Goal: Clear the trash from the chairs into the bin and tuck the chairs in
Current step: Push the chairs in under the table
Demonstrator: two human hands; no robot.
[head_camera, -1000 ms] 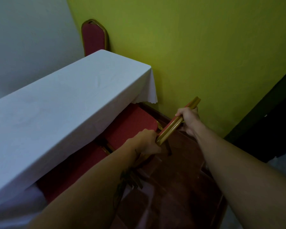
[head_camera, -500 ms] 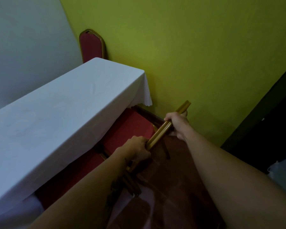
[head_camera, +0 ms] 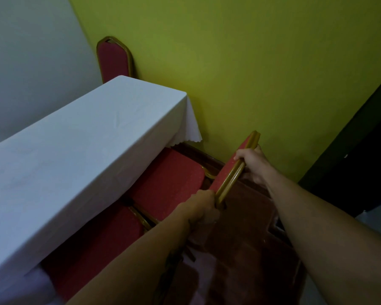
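Observation:
A red padded chair with a gold frame stands at the table's right end; its backrest top (head_camera: 233,170) runs diagonally between my hands. My left hand (head_camera: 204,209) grips the lower end of that top rail, and my right hand (head_camera: 252,161) grips the upper end. The chair's red seat (head_camera: 169,183) reaches partly under the white tablecloth. A second red seat (head_camera: 97,245) sits beside it to the left, also half under the cloth. No trash or bin is in view.
The long table with the white cloth (head_camera: 75,150) fills the left side. A third red chair back (head_camera: 113,58) rises behind the table's far end against the yellow-green wall (head_camera: 251,62). A dark doorway (head_camera: 361,161) opens at right. The floor is dark red tile.
The chair I hold has shifted slightly and its red backrest padding shows again beside the gold rail. Both hands keep the same grip.

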